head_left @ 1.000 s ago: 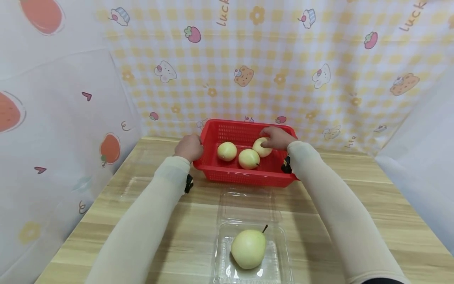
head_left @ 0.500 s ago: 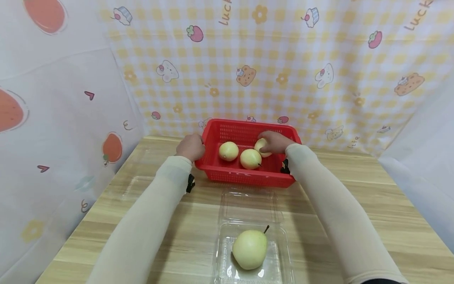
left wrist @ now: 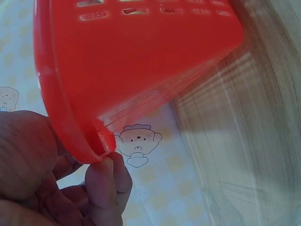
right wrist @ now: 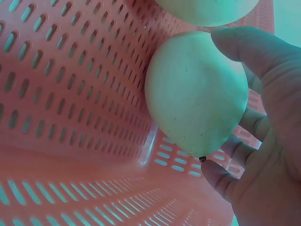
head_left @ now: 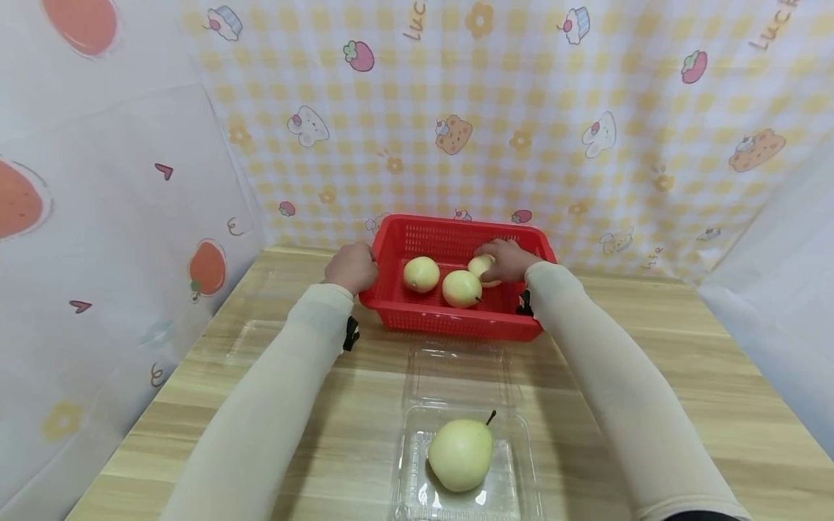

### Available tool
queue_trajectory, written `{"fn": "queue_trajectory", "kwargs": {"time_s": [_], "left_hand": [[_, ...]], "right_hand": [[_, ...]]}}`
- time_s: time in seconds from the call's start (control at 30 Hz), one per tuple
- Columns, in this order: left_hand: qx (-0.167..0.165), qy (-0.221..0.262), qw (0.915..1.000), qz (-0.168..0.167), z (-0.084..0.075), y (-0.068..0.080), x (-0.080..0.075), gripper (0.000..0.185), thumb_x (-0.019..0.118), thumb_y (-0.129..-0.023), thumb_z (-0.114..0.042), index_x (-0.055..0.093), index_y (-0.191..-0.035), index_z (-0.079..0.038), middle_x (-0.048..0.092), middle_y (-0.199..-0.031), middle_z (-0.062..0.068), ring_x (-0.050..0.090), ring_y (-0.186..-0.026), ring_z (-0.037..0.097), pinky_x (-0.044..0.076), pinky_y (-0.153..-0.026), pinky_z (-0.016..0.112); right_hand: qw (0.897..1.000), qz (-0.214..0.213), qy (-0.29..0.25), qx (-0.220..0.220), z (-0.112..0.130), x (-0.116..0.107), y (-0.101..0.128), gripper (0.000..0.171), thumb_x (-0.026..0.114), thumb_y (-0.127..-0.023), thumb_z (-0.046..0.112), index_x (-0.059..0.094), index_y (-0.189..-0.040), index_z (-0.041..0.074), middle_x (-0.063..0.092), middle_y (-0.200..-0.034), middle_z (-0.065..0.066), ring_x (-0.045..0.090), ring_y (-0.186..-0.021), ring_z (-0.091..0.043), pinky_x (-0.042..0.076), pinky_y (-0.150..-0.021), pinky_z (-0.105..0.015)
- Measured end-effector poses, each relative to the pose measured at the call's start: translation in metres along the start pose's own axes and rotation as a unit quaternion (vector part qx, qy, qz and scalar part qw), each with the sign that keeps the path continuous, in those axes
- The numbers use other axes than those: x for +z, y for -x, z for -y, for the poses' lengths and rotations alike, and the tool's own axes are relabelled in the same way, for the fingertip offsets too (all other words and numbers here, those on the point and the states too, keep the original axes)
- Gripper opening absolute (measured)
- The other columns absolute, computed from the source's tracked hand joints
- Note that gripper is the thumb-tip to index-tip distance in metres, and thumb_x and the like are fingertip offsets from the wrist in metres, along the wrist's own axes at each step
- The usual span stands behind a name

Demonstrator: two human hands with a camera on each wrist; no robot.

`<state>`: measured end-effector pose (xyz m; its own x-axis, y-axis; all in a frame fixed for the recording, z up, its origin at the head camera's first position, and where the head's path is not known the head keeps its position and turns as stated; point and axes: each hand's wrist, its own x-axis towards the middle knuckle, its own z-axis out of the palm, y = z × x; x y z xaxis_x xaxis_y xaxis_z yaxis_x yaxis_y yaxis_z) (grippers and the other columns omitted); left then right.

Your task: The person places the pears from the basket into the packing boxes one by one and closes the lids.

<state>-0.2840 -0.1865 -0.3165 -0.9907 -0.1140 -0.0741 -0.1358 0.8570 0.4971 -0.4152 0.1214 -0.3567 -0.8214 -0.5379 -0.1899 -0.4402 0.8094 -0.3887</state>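
A light wood-grain desk carries everything. A red perforated basket stands on it near the far edge, and just in front of that lies an open clear plastic clamshell box. Another clear plastic container lies on the desk to the left.

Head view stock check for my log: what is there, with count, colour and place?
basket: one, red, far middle of the table
pears in the basket: three, pale yellow, one under the right hand
pear in the tray: one, pale yellow-green, near edge
clear tray: one, transparent, lid open, near middle
table: one, light wood
backdrop: yellow check with cartoon prints
left hand: grips the basket's left rim
right hand: curled round a pear in the basket
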Motion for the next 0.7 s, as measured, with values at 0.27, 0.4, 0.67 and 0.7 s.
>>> {"fn": "queue_trajectory", "kwargs": {"time_s": [0.27,0.4,0.67,0.7], "left_hand": [[0.003,-0.002,1.0,-0.001,0.0004,-0.0011,-0.0005,0.014,0.052,-0.096,-0.009,0.065,-0.099,-0.004,0.064,-0.09,0.011,0.061,-0.077,0.025,0.049,-0.065,0.036],[-0.003,0.003,1.0,0.002,0.0007,-0.0011,-0.0001,0.014,0.053,-0.097,-0.009,0.064,-0.102,-0.004,0.064,-0.091,0.011,0.061,-0.077,0.025,0.05,-0.065,0.036],[-0.003,0.003,1.0,0.002,0.0001,0.0008,-0.0009,0.013,0.053,-0.096,-0.009,0.064,-0.101,-0.004,0.064,-0.091,0.012,0.061,-0.077,0.025,0.05,-0.065,0.036],[-0.003,0.003,1.0,0.001,0.0,0.001,-0.0009,0.013,0.053,-0.096,-0.009,0.064,-0.1,-0.004,0.064,-0.09,0.012,0.061,-0.077,0.025,0.05,-0.065,0.036]], "right_hand": [[0.999,0.008,-0.028,0.022,0.001,-0.0011,-0.0002,0.064,0.083,-0.078,0.024,0.055,-0.134,0.014,0.047,-0.128,-0.014,0.045,-0.116,-0.032,0.05,-0.09,-0.046],[1.0,0.003,-0.016,0.001,-0.0013,0.0019,-0.0028,0.062,0.083,-0.079,0.022,0.053,-0.132,0.008,0.053,-0.123,-0.015,0.048,-0.111,-0.032,0.049,-0.091,-0.045],[1.0,0.017,0.007,-0.02,-0.0015,0.0038,-0.0029,0.071,0.079,-0.082,0.019,0.045,-0.143,0.006,0.058,-0.124,-0.017,0.053,-0.107,-0.031,0.047,-0.093,-0.046],[1.0,0.021,0.009,-0.019,-0.0007,0.0035,-0.0021,0.071,0.078,-0.082,0.02,0.045,-0.144,0.006,0.059,-0.123,-0.016,0.053,-0.107,-0.031,0.047,-0.092,-0.045]]}}
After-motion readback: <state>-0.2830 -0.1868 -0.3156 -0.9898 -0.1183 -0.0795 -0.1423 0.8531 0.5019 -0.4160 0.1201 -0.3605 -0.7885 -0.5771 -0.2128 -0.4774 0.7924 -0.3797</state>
